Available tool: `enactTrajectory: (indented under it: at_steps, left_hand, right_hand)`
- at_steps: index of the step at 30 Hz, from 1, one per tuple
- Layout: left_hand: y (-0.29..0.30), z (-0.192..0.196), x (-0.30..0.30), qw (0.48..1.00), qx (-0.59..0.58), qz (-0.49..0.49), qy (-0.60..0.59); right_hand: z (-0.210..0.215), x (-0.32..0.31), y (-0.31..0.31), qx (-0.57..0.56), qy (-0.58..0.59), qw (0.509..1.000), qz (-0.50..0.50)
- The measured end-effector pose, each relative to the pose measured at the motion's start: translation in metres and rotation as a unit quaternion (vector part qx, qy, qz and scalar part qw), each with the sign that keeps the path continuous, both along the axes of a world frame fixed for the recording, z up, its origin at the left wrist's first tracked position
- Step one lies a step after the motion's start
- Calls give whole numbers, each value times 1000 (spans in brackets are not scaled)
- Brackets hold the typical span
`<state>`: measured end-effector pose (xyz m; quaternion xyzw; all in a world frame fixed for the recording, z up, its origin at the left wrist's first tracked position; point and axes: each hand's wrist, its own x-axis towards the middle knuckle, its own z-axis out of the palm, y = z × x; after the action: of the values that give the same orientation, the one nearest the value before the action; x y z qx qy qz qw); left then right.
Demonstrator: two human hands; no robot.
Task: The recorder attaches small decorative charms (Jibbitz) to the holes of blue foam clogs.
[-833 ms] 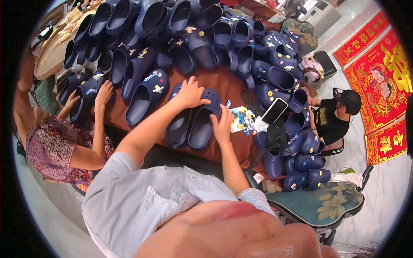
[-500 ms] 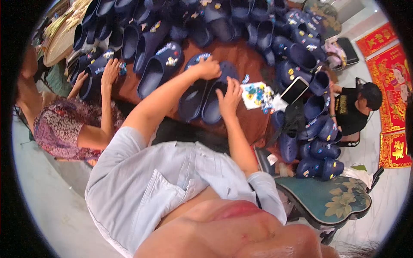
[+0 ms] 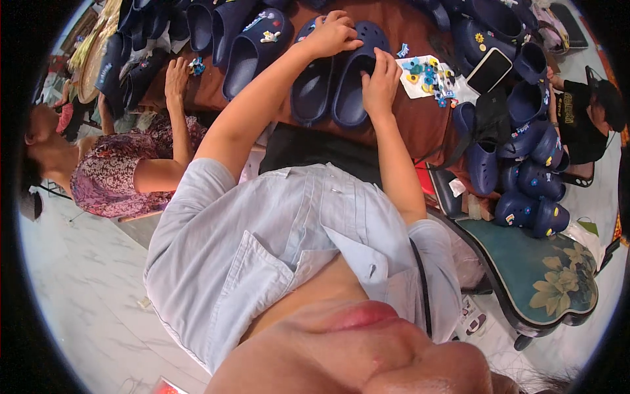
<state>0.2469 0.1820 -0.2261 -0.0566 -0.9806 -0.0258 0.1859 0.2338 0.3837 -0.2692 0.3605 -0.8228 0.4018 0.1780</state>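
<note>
Navy foam clogs fill the brown table, and the pair in front of the person serves as the landmark here. Far to the left of that pair, a co-worker's hand rests flat near a small charm. On the pair itself, the left hand curls over the toe of the left clog, steadying it, while the right hand presses pinched fingertips onto the upper of the right clog. Doing this well likely means holding the shoe still and pushing squarely over a hole. Just right of the pair lies a white sheet of coloured charms, then a phone. Whether the right fingers grip a charm is hidden; I cannot tell. Rim shoes blur together.
</note>
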Motion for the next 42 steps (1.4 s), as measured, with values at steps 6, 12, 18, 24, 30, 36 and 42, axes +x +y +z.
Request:
enactTrajectory:
  at_steps: [6,12,18,24,30,36,42]
  left_hand:
    - [-24,-6,-12,988,126,-49,-77]
    - [-23,-8,-22,967,194,-161,26]
    - [53,32,-37,997,75,-31,3]
    - [119,7,-82,992,-50,-34,-110]
    - [108,12,-77,996,-39,-26,-79]
    - [-15,47,-42,991,57,124,7]
    - [-72,11,-17,952,77,237,-180]
  right_hand:
    - [0,3,-9,62,47,997,-23]
    - [-1,5,-16,96,84,991,-42]
    - [-4,4,-13,111,43,991,-56]
    - [-19,-4,-13,72,-26,996,-39]
    - [-13,3,-12,15,-30,998,-50]
    - [-2,3,-13,69,66,994,-52]
    - [1,6,-10,84,53,994,-51]
